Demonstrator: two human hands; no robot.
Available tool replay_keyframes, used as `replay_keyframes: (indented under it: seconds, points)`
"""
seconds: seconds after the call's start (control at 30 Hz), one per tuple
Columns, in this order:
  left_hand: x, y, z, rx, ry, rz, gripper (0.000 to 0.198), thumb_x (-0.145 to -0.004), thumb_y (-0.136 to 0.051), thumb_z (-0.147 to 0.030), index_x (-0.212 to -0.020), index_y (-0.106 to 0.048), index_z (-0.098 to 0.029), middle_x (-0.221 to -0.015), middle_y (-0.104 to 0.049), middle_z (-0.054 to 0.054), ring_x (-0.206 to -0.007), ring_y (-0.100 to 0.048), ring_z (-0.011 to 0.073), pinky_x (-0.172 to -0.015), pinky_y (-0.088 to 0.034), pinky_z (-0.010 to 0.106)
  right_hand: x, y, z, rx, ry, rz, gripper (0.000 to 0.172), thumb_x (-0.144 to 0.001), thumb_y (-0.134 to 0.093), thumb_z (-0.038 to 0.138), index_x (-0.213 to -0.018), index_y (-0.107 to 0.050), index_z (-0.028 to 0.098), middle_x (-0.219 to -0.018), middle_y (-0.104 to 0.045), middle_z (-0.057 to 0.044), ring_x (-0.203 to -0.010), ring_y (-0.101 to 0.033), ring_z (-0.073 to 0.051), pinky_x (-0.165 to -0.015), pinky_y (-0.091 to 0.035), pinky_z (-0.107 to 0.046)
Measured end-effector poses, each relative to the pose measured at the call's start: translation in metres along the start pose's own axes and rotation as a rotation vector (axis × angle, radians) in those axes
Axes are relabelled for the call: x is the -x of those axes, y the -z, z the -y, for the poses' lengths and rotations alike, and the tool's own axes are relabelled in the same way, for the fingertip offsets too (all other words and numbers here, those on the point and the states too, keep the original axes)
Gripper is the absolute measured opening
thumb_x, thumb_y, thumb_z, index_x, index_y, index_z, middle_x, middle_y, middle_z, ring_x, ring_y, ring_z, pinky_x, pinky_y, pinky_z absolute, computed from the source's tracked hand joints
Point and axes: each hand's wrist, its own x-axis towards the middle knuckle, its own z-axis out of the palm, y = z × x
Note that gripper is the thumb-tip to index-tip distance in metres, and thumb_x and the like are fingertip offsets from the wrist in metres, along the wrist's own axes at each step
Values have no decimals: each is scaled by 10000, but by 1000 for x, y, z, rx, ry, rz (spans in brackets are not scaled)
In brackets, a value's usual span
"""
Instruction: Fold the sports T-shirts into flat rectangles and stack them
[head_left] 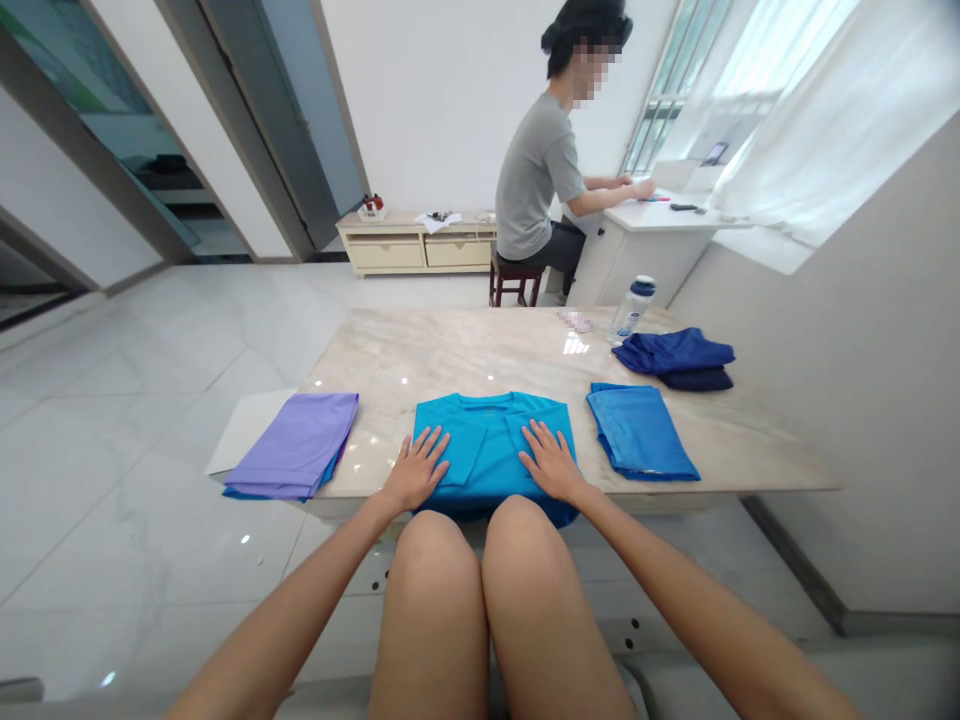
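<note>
A turquoise shirt lies on the marble-look table, its collar toward the far side, its sleeves folded inward and its lower part hanging over the near edge. My left hand rests flat on the shirt's left side, fingers spread. On its right side lies my right hand, palm down with the fingers apart. Folded purple cloth with blue cloth beneath it is at the table's left end. To the right of the shirt is a folded blue garment.
Dark blue clothes and a water bottle stand at the table's back right. Beyond, a person in a grey shirt sits on a stool at a white desk. A low cabinet is against the wall.
</note>
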Motion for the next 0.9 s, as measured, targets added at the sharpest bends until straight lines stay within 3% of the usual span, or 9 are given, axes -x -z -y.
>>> replay_keyframes:
  seconds: [0.1,0.2,0.27,0.37,0.47,0.53,0.7,0.83,0.9]
  points:
    - [-4,17,17,27,-16,18,537,-1091,-524,-461,-1597,-566,-289,-1684,-533,132,-1565,-463,364,-1278,-376,634,-15,27,-24,-79,36,-13,530,-1071,-495,275,-1588,-573,183,-1682,-505,-183,-1536,-511,-299,-1269,-430,-486]
    - [-30,36,39,98,-7,15,392,-1035,-620,-366,-1409,-662,-256,-1439,-675,141,-1340,-618,335,-1163,-513,526,-47,52,-55,-75,-20,-34,447,-986,-610,170,-1430,-657,178,-1454,-635,-177,-1343,-635,-288,-1178,-503,-422]
    - [-53,43,56,136,34,14,326,-997,-674,-357,-1299,-678,-236,-1300,-700,135,-1242,-649,332,-1104,-546,495,-72,59,-75,-47,-65,30,453,-933,-756,224,-1375,-670,176,-1365,-659,-170,-1274,-658,-308,-1131,-528,-429]
    - [-82,39,80,137,106,-16,446,-943,-751,-447,-1290,-647,-186,-1261,-688,165,-1235,-645,370,-1108,-532,523,-105,55,-101,-31,-78,152,689,-797,-948,372,-1392,-656,182,-1364,-659,-179,-1252,-666,-343,-1083,-550,-452]
    - [-97,29,100,128,109,-15,646,-945,-737,-551,-1413,-567,-139,-1297,-675,201,-1242,-646,390,-1111,-521,538,-126,48,-121,-61,-74,255,813,-701,-1006,488,-1380,-678,182,-1351,-684,-185,-1203,-694,-355,-1052,-564,-456]
    - [-99,24,107,132,90,12,660,-953,-717,-597,-1405,-567,-140,-1287,-682,198,-1230,-651,386,-1102,-521,526,-133,47,-127,-111,-76,335,804,-691,-1004,511,-1356,-702,176,-1319,-721,-169,-1160,-720,-338,-1019,-577,-419]
    - [-90,28,93,138,55,64,411,-1026,-625,-555,-1237,-638,-202,-1234,-709,146,-1191,-672,340,-1063,-529,466,-125,58,-110,-147,-108,441,605,-772,-966,458,-1254,-757,159,-1272,-783,-144,-1154,-746,-316,-969,-567,-324]
    - [-79,44,66,125,79,137,185,-1034,-602,-386,-1099,-655,-222,-1118,-740,111,-1078,-703,302,-984,-543,415,-106,74,-82,-74,-116,381,386,-882,-887,347,-1208,-774,175,-1249,-801,-142,-1179,-747,-320,-972,-544,-326]
    - [-77,58,58,106,97,116,147,-1021,-609,-352,-1082,-658,-228,-1120,-749,108,-1080,-707,301,-976,-541,406,-101,85,-72,-36,-115,318,336,-920,-848,316,-1221,-768,189,-1250,-801,-139,-1185,-742,-325,-948,-539,-335]
